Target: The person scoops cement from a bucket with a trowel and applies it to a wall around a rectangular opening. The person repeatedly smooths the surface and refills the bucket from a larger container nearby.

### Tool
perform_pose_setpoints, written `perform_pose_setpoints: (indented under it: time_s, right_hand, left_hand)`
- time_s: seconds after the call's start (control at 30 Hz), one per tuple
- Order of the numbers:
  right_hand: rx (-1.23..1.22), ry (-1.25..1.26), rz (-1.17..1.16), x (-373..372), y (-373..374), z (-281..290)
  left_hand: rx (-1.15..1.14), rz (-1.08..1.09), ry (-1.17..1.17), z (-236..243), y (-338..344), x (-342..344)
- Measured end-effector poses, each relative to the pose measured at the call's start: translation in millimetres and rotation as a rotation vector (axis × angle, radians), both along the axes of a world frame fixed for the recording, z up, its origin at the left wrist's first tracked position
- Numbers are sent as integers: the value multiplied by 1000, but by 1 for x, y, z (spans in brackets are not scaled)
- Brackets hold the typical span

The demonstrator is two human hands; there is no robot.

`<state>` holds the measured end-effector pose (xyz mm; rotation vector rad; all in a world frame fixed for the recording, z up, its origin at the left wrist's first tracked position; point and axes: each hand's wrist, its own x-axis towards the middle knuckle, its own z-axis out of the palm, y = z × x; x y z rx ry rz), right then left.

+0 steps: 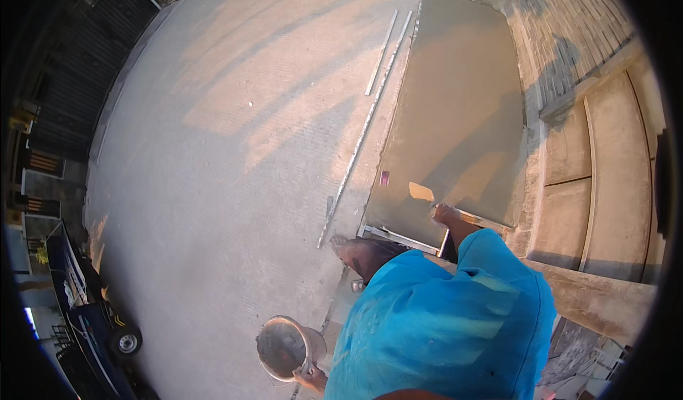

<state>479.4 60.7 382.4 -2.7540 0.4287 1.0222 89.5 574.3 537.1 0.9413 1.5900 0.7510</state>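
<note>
Head view, dial centred on the picture: bucket [314, 343] at 7 o'clock, tilted so its mouth faces the camera, with grey, mortar-like matter [282, 348] inside. Left hand [311, 380] is closed on the bucket's near rim. Right hand [445, 216] lies between 3 and 4 o'clock, fingers curled, just beside a flat tan piece [421, 191] that looks like a float or trowel blade; cannot tell whether the hand grips a handle. That piece lies on a smooth grey-brown slab surface [462, 65] running up toward 1 o'clock, with a small pinkish item [384, 178] to its left. A pale bar [404, 238] edges the slab's near end at about 5 o'clock; a long straight bar [366, 128] and a shorter one [382, 55] lie on the concrete ground [213, 208] toward 1 o'clock. Dark vehicle with a wheel [128, 341] at 8 o'clock. Handling, judged: bucket probably heavy for its size if the fill is wet, wall likely slightly flexible, rim gritty and possibly slippery; best hold is the rim, with a second support under the base. Flat piece probably light and stiff; take it by the back or handle. Slab surface probably soft and easily marked, so no leaning on it.
</note>
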Motion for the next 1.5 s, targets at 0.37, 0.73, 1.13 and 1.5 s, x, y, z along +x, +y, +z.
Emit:
perform_pose_setpoints:
  time_s: [0.37,0.73,1.13,1.5]
  right_hand:
    - [317,-165,-45,230,244,102]
    - [224,229,-920,317,275,70]
    - [284,16,-1962,353,320,-29]
    - [131,5,-1286,782,65,38]
  left_hand:
    - [6,-360,-13,13,268,338]
    - [-51,-675,-213,-15,398,799]
    - [-286,-888,-250,-2,234,1268]
    - [-427,-1020,0,-34,77,1577]
